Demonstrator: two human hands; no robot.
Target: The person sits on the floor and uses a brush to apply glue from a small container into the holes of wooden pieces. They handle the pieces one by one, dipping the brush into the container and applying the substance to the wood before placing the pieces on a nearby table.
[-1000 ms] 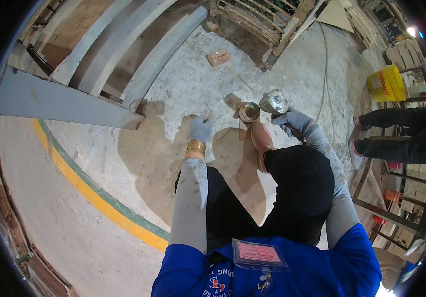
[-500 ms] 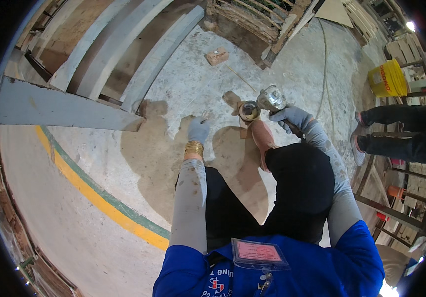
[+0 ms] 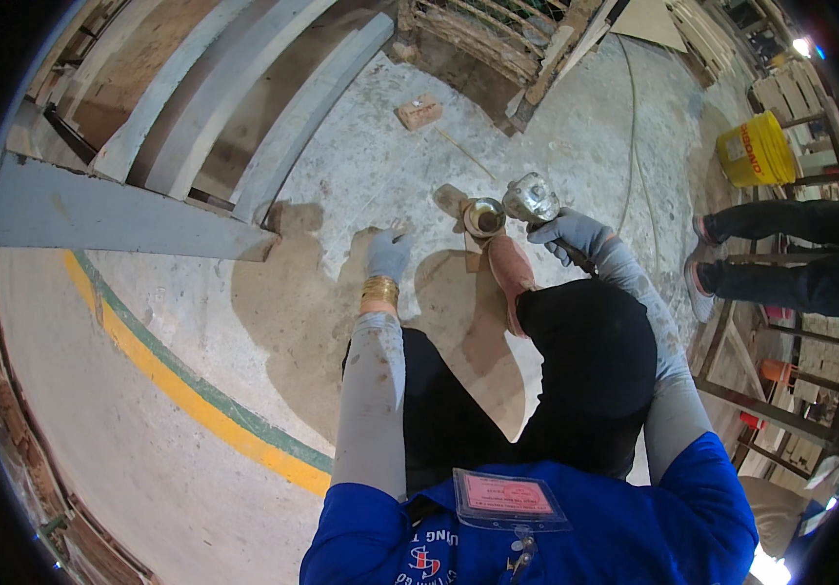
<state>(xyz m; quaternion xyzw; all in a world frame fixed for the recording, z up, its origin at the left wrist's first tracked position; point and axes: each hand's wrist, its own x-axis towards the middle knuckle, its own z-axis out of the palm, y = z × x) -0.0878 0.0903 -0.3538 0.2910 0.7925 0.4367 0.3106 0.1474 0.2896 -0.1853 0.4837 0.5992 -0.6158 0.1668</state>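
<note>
My right hand, in a grey glove, is wrapped round the dark handle of what looks like a spray gun with a rounded, silvery cup. Just left of the cup, a round open can stands on the floor with shiny liquid inside. My left hand, gloved in grey, hangs above the floor with its fingers curled closed. Whatever it holds, if anything, is hidden. Gold bangles circle the left wrist.
Grey-painted boards in a frame stand at left. A wooden block and a thin stick lie ahead. A hose crosses the floor. At right are a yellow bucket, racks and another person's legs.
The view has shifted slightly, moving the surroundings a little left. The fingers of my left hand look more tightly curled. My right hand keeps its hold near the can.
</note>
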